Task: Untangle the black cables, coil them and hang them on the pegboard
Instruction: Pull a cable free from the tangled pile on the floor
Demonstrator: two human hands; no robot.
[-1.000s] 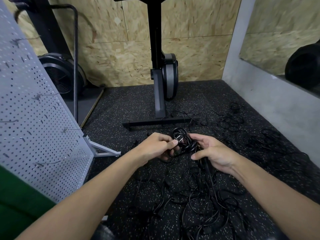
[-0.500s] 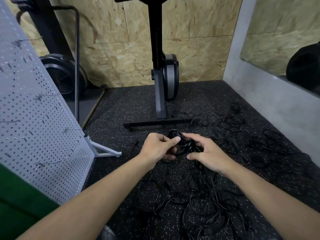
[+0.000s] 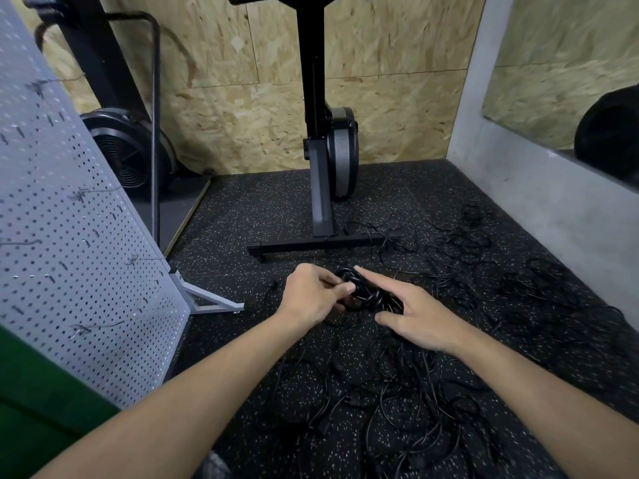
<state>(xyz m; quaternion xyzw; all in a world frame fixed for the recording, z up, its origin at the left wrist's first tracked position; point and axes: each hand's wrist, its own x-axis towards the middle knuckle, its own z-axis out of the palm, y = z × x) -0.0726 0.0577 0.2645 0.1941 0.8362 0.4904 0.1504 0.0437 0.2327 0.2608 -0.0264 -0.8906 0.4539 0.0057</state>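
Pinching the floppy, probably light cable coil (image 3: 363, 293) mid-bundle, the left hand (image 3: 313, 297) holds while the right hand (image 3: 416, 314) touches it, fingers straight.

No readable text, label, brand, number or sign anywhere in view.

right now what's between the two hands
A tight bundle of black cable: the left hand pinches it, the right hand touches it with a straight finger. Head view.
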